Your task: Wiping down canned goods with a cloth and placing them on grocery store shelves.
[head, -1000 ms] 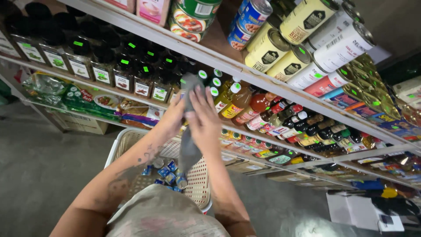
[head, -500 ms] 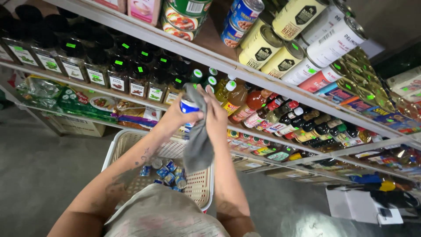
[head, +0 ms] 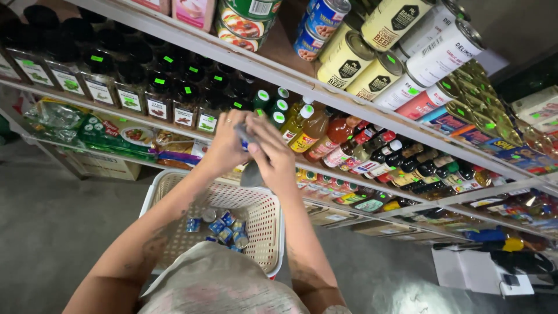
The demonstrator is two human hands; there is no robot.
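Note:
My left hand (head: 225, 149) and my right hand (head: 273, 156) are pressed together in front of the shelf, above the basket. Between them they hold a small blue can (head: 242, 138) and a grey cloth (head: 251, 173) that hangs down below my right palm. The can is mostly hidden by my fingers. A white woven plastic basket (head: 263, 220) stands under my forearms with several small blue cans (head: 224, 227) on its bottom.
Shelves run across the view: dark spice jars (head: 131, 96) at left, sauce bottles (head: 372, 154) at right, large tins (head: 372, 64) on the upper shelf, packets (head: 110, 134) on the lower left. Grey floor lies at left and below.
My hands have closed tighter around the can and cloth and lowered slightly; the cloth now hangs shorter, bunched under my right hand.

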